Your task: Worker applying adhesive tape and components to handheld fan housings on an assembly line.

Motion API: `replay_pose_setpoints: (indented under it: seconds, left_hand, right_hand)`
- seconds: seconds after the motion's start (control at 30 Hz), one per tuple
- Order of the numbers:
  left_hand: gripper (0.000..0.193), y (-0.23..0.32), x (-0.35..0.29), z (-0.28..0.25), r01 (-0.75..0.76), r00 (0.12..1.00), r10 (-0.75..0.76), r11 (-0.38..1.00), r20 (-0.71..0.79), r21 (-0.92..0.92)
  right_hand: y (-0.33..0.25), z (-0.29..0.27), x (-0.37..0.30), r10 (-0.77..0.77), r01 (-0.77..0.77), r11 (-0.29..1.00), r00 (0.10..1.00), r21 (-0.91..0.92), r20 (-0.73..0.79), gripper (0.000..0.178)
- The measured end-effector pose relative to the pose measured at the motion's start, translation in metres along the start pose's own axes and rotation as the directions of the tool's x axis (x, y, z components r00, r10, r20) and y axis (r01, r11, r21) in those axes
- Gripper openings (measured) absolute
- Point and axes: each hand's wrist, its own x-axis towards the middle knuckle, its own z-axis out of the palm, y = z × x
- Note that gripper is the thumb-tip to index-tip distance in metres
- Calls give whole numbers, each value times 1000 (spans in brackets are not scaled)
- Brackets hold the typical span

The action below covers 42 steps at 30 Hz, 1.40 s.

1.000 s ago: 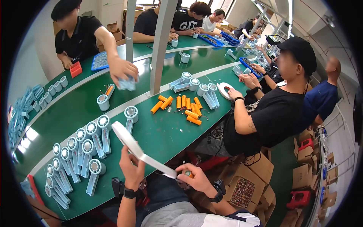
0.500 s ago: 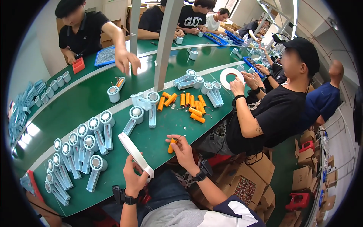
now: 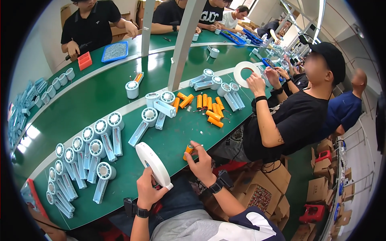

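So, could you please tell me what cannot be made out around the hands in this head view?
- Orange cylinder: the right hand covers its lower end.
- Thin wires at its tip: too small to count.
- White tape roll: the left hand hides its lower rim; its far face is turned away.
- Blue fan housings at the left: bent and cut off by the fisheye rim.

Bright, even overhead light. Glare patch on the long green table, far left of the hands. Soft shadows under parts. Strong fisheye bending at the black rim. Faces blurred; centre sharp, far benches soft.
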Motion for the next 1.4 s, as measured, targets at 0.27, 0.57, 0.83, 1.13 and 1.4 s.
replay_pose_setpoints:
  seconds: [0.27,0.57,0.83,1.13,1.4]
  left_hand:
    - [70,-3,-4,-1,-14,1000,13,1000,-11,-19]
    - [70,4,2,-2,24,999,-24,999,35,-23]
    - [69,-2,-1,-4,12,1000,-12,1000,20,-27]
    - [70,-3,-6,-4,53,998,-52,997,29,-54]
    - [71,-3,-4,-1,18,1000,-17,999,17,-51]
  right_hand:
    - [15,-4,-13,245,-247,927,969,282,43,39]
    - [17,-9,-4,374,-388,510,904,768,208,25]
    - [33,-10,8,440,-482,818,876,314,200,30]
    - [18,-5,17,201,-207,907,978,366,56,47]
    - [32,-15,24,193,-247,889,966,386,173,48]
